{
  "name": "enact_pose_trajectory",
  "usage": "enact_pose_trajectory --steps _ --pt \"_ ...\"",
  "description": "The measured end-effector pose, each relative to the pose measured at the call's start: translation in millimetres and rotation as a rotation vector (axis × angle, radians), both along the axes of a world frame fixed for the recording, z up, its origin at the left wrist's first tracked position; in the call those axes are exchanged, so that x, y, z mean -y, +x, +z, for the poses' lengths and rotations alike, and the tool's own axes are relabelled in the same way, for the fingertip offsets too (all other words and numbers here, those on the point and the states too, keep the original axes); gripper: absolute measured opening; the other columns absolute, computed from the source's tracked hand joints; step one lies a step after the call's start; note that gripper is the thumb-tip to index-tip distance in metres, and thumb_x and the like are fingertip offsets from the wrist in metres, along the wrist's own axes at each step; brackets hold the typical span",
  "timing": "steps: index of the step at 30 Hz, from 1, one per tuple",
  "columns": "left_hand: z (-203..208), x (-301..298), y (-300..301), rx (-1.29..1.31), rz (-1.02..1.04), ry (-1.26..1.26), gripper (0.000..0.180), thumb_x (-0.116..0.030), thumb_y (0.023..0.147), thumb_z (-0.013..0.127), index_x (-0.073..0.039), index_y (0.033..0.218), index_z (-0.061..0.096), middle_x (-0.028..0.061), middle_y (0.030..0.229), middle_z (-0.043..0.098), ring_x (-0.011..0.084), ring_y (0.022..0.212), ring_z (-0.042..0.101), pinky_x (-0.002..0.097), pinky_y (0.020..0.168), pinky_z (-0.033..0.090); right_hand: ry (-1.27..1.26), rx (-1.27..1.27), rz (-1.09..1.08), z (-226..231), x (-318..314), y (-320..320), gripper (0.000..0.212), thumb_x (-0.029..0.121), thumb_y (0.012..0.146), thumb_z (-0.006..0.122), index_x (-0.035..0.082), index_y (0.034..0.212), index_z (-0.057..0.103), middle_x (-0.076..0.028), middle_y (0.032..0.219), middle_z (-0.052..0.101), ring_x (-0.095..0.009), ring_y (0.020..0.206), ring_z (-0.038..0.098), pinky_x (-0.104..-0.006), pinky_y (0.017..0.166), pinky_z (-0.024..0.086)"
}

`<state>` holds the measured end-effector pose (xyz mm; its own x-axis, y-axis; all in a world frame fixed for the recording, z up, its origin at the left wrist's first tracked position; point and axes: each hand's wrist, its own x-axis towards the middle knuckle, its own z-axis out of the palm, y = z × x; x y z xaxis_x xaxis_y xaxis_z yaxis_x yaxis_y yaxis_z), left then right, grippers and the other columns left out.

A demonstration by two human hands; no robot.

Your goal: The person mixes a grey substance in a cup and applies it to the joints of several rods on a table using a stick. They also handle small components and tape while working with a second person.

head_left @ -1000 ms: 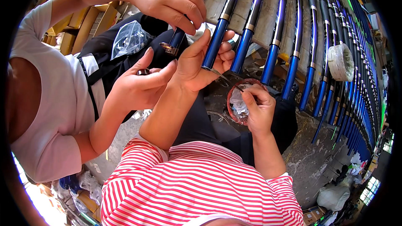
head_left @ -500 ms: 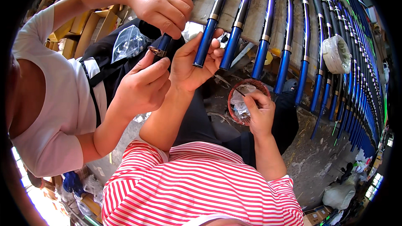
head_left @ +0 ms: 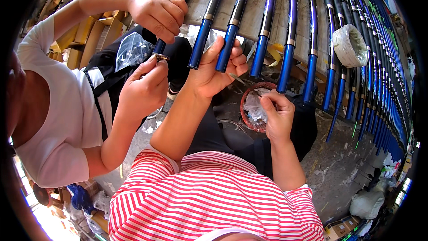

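Note:
Fishing rods with blue butt ends lie in a row, ends toward me. My left hand (head_left: 217, 72) is closed around the blue end of one rod (head_left: 226, 50), thumb on its left and fingers on its right. Another rod (head_left: 200, 44) lies just left of my thumb. Lower right, my right hand (head_left: 280, 115) pinches a thin dark stick (head_left: 259, 93), mostly hidden by the fingers, above a red basket (head_left: 244, 112). At left, a co-worker's upper hand (head_left: 159, 15) grips the leftmost rod, while the co-worker's lower hand (head_left: 147, 82) holds a small shiny metal piece at its end.
The rods rest on a wooden board (head_left: 249, 26). A roll of whitish tape (head_left: 350, 46) sits on rods at the right. A clear plastic bag (head_left: 133, 51) lies on the co-worker's lap. Cardboard boxes (head_left: 102, 35) stand behind; a white sack (head_left: 366, 205) lies lower right.
My left hand has passed from one rod to its right-hand neighbour. The rods appear further left in view. The right hand stays over the basket; the co-worker's hands appear further left too.

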<state>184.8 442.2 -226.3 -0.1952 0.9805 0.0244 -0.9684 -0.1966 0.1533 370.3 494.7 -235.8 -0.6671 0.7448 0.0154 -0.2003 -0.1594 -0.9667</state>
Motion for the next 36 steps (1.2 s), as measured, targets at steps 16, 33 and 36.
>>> enact_pose_trajectory --steps 16,33,36 --pt "-4 3 -2 -0.017 -0.021 -0.001 0.039 -0.034 0.086 0.053 0.001 0.102 0.053 0.0042 0.077 0.051 0.0148 0.073 0.045 0.0302 0.072 0.039 0.067 0.037 -0.017 -4 0 -4 0.008 0.005 0.079 0.064 -0.001 0.083 0.062 0.002 0.061 0.052 -0.002 0.049 0.043 -0.0158 0.044 0.03" --pt "-12 1 -3 -0.003 -0.044 0.135 0.04 -0.03 0.089 0.047 0.003 0.112 0.048 0.0044 0.083 0.054 0.0155 0.081 0.046 0.0292 0.074 0.038 0.066 0.053 -0.005 -3 1 -5 0.008 0.005 0.079 0.064 -0.001 0.082 0.062 0.002 0.062 0.052 -0.002 0.05 0.043 -0.016 0.045 0.03" --pt "-9 2 -5 -0.04 -0.04 0.102 0.041 -0.031 0.089 0.048 0.003 0.112 0.048 0.005 0.086 0.053 0.0159 0.083 0.047 0.0292 0.075 0.038 0.049 0.041 -0.004 -5 1 -6 0.007 0.005 0.079 0.064 -0.001 0.082 0.062 0.002 0.062 0.052 -0.002 0.05 0.043 -0.016 0.045 0.031"
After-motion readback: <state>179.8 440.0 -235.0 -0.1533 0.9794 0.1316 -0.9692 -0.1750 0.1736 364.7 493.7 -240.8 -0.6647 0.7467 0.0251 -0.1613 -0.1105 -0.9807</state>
